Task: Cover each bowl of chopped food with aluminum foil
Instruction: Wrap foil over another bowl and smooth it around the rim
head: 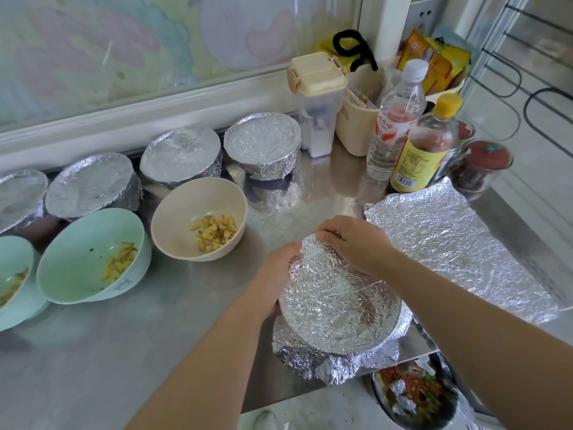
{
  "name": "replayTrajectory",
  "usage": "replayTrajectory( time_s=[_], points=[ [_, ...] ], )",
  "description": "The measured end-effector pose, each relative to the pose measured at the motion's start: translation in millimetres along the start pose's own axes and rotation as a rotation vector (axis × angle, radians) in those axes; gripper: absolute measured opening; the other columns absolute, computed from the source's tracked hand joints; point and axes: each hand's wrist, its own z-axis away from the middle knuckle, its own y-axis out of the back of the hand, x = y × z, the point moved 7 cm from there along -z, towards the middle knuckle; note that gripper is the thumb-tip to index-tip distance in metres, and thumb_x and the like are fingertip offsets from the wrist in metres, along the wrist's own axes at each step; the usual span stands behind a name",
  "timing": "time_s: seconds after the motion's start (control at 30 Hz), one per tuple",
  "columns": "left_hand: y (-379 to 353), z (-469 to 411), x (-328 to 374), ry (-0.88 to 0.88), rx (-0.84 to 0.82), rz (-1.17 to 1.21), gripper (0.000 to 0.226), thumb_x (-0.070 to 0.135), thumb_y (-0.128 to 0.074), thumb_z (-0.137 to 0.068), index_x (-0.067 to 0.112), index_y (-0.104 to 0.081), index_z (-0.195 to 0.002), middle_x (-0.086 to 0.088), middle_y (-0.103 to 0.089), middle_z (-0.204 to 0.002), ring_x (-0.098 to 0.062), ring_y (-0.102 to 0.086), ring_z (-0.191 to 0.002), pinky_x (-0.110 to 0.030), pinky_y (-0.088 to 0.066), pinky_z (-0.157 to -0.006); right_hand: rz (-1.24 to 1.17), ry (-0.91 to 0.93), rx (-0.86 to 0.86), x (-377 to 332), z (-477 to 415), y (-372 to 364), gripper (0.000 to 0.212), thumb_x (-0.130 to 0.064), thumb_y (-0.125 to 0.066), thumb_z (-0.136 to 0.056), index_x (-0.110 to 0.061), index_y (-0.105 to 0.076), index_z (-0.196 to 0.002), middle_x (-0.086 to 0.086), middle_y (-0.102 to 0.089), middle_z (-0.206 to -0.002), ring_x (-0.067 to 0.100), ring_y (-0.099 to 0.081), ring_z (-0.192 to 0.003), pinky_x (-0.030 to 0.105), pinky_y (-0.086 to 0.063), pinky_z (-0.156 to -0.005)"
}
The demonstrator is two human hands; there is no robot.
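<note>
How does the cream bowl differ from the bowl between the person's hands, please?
The cream bowl is open, its yellow chopped pieces showing; the foiled bowl is sealed under crinkled foil, contents hidden. The cream bowl stands untouched, while the left hand grips the foiled bowl's side and the right hand pinches its far rim. Both rest on the steel counter.

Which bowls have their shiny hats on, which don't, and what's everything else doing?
front bowl, foil over top, edges loose below
left hand, grips its side
right hand, pinches foil at far rim
back bowls, all four wrapped
cream bowl, uncovered, food inside
green bowls, both uncovered, food inside
foil sheet, lying flat
bottles, both capped
</note>
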Motion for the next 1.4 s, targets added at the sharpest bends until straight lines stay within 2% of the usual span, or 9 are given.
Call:
replayTrajectory(
  time_s=[0.3, 0.4, 0.47, 0.57, 0.73, 0.9, 1.03, 1.17, 1.4],
  points=[
    [-2.5, 0.7, 6.4, -0.024, -0.02, -0.056, 0.03, 0.031, -0.047, -0.102, 0.011, -0.069, -0.101, -0.012, -0.072, -0.092, -0.027, -0.068, -0.084, -0.033, -0.051, -0.076, -0.013, -0.065, 0.055, 2.6, 1.3, 0.5, 0.017, -0.043, -0.054, -0.102, -0.033, -0.068, -0.105, -0.018, -0.068, -0.091, 0.007, -0.061, -0.084, 0.03, -0.046, -0.075],
    [0.1, -1.4, 15.9, -0.117, 0.005, -0.241, 0.03, 0.027, -0.045, -0.103, 0.013, -0.069, -0.114, -0.009, -0.074, -0.106, -0.025, -0.071, -0.091, -0.033, -0.053, -0.079, -0.243, -0.087, 0.028, 4.9, 5.7, 8.2, 0.024, -0.038, -0.054, -0.104, -0.022, -0.071, -0.102, -0.007, -0.063, -0.071, 0.01, -0.052, -0.058, 0.027, -0.041, -0.057],
    [3.9, 1.0, 28.6, -0.232, 0.011, -0.407, 0.032, 0.027, -0.043, -0.105, 0.027, -0.065, -0.128, 0.004, -0.07, -0.117, -0.005, -0.067, -0.09, -0.017, -0.05, -0.075, -0.427, -0.123, 0.109, 13.1, 14.0, 24.2, 0.026, -0.037, -0.051, -0.105, -0.02, -0.071, -0.107, 0.008, -0.068, -0.075, 0.018, -0.055, -0.055, 0.029, -0.045, -0.054],
    [3.9, 3.8, 49.7, -0.417, 0.021, -0.612, 0.037, 0.034, -0.041, -0.107, 0.033, -0.053, -0.142, 0.019, -0.056, -0.138, 0.001, -0.053, -0.12, -0.023, -0.041, -0.096, -0.514, -0.204, 0.243, 28.5, 35.2, 32.1, 0.029, -0.033, -0.049, -0.106, -0.024, -0.065, -0.129, 0.003, -0.072, -0.087, 0.0, -0.047, -0.041, 0.015, -0.04, -0.045],
    [-26.2, -5.7, 58.6, -0.599, -0.017, -0.839, 0.037, 0.031, -0.04, -0.108, 0.026, -0.054, -0.142, 0.014, -0.057, -0.14, -0.002, -0.052, -0.126, -0.02, -0.039, -0.103, -0.461, -0.276, 0.299, 33.8, 55.7, 8.0, 0.036, -0.023, -0.046, -0.108, -0.019, -0.06, -0.141, -0.004, -0.067, -0.097, 0.004, -0.056, -0.073, 0.024, -0.045, -0.067],
    [-20.4, -20.8, 49.2, -0.608, 0.037, -0.885, 0.03, 0.023, -0.042, -0.108, 0.023, -0.067, -0.125, 0.011, -0.068, -0.121, -0.006, -0.06, -0.113, -0.022, -0.044, -0.098, -0.496, -0.285, 0.257, 39.5, 48.3, 5.2, 0.03, -0.014, -0.049, -0.106, -0.016, -0.069, -0.129, -0.011, -0.06, -0.066, -0.007, -0.054, -0.05, 0.011, -0.034, -0.048],
    [-17.1, -23.6, 47.1, -0.588, 0.041, -0.876, 0.029, 0.023, -0.042, -0.108, 0.025, -0.068, -0.118, 0.014, -0.068, -0.107, 0.002, -0.061, -0.095, -0.003, -0.039, -0.076, -0.647, -0.306, 0.205, 46.5, 48.3, 1.6, 0.027, -0.016, -0.051, -0.105, -0.025, -0.073, -0.118, 0.008, -0.076, -0.097, 0.03, -0.069, -0.091, 0.033, -0.055, -0.077],
    [-15.7, -25.8, 47.2, -0.57, 0.023, -0.864, 0.029, 0.024, -0.041, -0.108, 0.026, -0.068, -0.118, 0.015, -0.068, -0.105, 0.009, -0.058, -0.092, -0.001, -0.039, -0.073, -0.697, -0.296, 0.192, 45.5, 48.2, 1.0, 0.026, -0.016, -0.052, -0.105, -0.032, -0.072, -0.104, -0.01, -0.075, -0.096, 0.005, -0.068, -0.087, 0.014, -0.05, -0.072],
    [-16.9, -29.1, 44.9, -0.501, -0.022, -0.838, 0.03, 0.026, -0.039, -0.109, 0.024, -0.066, -0.12, 0.012, -0.067, -0.109, 0.001, -0.059, -0.094, -0.01, -0.04, -0.076, -0.69, -0.31, 0.166, 43.6, 48.1, 0.8, 0.024, -0.018, -0.049, -0.106, -0.03, -0.07, -0.106, -0.008, -0.074, -0.099, 0.005, -0.066, -0.09, 0.02, -0.046, -0.073]
  ],
)
